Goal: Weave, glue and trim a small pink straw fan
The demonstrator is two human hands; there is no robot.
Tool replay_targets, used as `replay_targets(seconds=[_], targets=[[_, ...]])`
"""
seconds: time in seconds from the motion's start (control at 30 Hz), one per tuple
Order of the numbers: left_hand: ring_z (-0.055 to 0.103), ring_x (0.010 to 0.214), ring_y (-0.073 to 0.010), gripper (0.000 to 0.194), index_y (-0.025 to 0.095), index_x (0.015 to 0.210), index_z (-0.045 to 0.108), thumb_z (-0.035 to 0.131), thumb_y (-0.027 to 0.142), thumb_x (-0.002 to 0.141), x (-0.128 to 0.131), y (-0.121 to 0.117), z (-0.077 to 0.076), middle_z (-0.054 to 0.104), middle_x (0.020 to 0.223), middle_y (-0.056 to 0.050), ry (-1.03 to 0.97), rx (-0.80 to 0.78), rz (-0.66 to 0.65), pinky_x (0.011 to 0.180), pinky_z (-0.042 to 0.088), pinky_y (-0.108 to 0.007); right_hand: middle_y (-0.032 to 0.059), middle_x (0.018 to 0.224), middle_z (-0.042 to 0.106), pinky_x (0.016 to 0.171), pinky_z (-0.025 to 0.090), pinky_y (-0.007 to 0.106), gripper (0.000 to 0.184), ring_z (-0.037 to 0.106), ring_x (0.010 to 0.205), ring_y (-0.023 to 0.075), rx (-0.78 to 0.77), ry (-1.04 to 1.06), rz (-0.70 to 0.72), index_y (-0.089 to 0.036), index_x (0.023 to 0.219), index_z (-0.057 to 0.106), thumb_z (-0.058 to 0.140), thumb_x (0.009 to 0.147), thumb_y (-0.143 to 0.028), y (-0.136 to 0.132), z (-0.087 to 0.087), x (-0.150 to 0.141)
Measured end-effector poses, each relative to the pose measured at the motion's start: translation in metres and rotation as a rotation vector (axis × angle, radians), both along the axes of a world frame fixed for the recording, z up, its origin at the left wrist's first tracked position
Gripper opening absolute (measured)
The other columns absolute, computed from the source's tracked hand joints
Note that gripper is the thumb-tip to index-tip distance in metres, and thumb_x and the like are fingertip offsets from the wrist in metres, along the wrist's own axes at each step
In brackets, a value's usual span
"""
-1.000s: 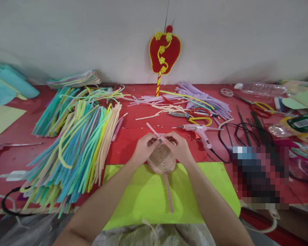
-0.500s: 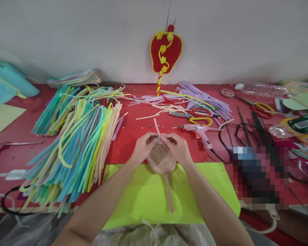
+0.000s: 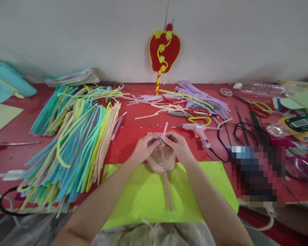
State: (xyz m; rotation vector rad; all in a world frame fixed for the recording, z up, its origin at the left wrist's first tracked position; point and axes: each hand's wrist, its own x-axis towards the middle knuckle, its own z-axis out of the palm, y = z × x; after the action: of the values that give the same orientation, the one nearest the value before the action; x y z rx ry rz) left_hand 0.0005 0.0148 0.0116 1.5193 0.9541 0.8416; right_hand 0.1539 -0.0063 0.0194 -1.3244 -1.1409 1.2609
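A round pink pipe-cleaner fan [image 3: 160,165] lies below my hands, with its pink handle [image 3: 168,194] pointing toward me over the lime-green mat [image 3: 133,201]. My left hand [image 3: 145,147] is closed in a pinch at the fan's top edge, beside a small shiny bead [image 3: 159,140]. Pinched between the thumb and finger of my right hand [image 3: 179,146] is a pink pipe cleaner [image 3: 165,128], its free end sticking up and leaning right. My fingertips nearly meet and hide part of the fan's top.
A pink glue gun [image 3: 199,131] and scissors [image 3: 192,114] lie beyond my right hand. Bundled coloured pipe cleaners [image 3: 74,153] fill the left side; purple ones [image 3: 200,97] lie at the back. A red fan [image 3: 165,51] leans against the wall. A plastic bottle [image 3: 261,89] lies back right.
The pink pipe cleaner's free end has swung from leaning left to leaning right. The bead shows more clearly between my fingers. Both hands stay at the fan's top.
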Motion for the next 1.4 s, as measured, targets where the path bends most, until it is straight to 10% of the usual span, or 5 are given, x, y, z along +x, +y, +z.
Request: replay_targets(seconds=[1.4], targets=[[0.063,0.08,-0.0148,0.022,0.015,0.082,0.055,0.061,0.035,0.074,-0.004,0.006,-0.004,0.066,0.083,-0.005,-0.126,-0.138,-0.052,0.078,0.049,-0.029,-0.0013,0.064,0.056,0.055,0.041,0.025,0.02,0.052,0.058,0.0116,0.114,-0.073,-0.155,-0.02,0.071,0.052,0.058,0.076,-0.039,-0.001,-0.011,-0.007]])
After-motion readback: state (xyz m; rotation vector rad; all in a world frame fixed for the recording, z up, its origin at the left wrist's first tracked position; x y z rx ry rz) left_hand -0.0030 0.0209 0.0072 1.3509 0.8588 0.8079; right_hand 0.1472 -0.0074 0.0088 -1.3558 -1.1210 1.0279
